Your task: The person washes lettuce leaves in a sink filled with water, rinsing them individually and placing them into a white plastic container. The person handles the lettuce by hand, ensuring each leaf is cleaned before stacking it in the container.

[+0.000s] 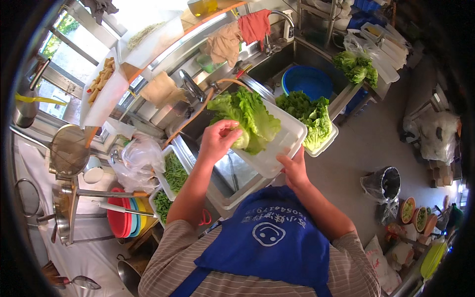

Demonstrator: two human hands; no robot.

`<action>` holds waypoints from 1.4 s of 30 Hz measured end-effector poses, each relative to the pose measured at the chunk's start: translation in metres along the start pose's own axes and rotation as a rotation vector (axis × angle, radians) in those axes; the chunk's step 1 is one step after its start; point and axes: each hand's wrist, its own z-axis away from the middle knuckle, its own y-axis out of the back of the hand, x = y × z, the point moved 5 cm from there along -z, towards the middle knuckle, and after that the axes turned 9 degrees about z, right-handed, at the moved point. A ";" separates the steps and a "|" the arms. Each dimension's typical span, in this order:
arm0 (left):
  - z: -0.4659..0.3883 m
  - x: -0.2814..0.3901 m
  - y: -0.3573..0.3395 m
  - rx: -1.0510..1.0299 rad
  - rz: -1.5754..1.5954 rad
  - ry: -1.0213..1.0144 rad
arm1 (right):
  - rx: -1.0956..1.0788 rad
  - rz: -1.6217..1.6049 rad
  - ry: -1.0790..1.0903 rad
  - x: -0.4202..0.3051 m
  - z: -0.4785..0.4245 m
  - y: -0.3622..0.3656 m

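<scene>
My right hand (295, 167) grips the near right rim of a white plastic tray (284, 128), which hangs tilted over the near sink basin (228, 172). On the tray's left half lie loose green lettuce leaves (259, 124). With thumb and fingertips pinched together, my left hand (221, 139) holds the pale base of a lettuce leaf at the leaves' near side. Just past the tray, a second white tray (323, 149) is heaped with more lettuce (315, 118).
A blue basin (307, 82) sits in the far sink (297, 54). Bagged lettuce (357, 68) lies at its right end. Trays of green vegetables (174, 170) stand left of the near sink, below a faucet (191, 83). A lined trash bin (389, 184) stands on the floor at right.
</scene>
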 end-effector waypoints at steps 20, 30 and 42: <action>-0.014 0.003 0.019 -0.220 -0.858 0.058 | 0.017 0.000 -0.052 0.014 -0.037 -0.023; -0.051 -0.007 -0.082 -0.485 -1.296 -0.425 | 0.021 0.058 0.079 0.030 -0.048 -0.025; -0.115 0.043 -0.055 -0.290 -0.768 -0.288 | 0.017 0.079 -0.007 0.040 -0.044 -0.002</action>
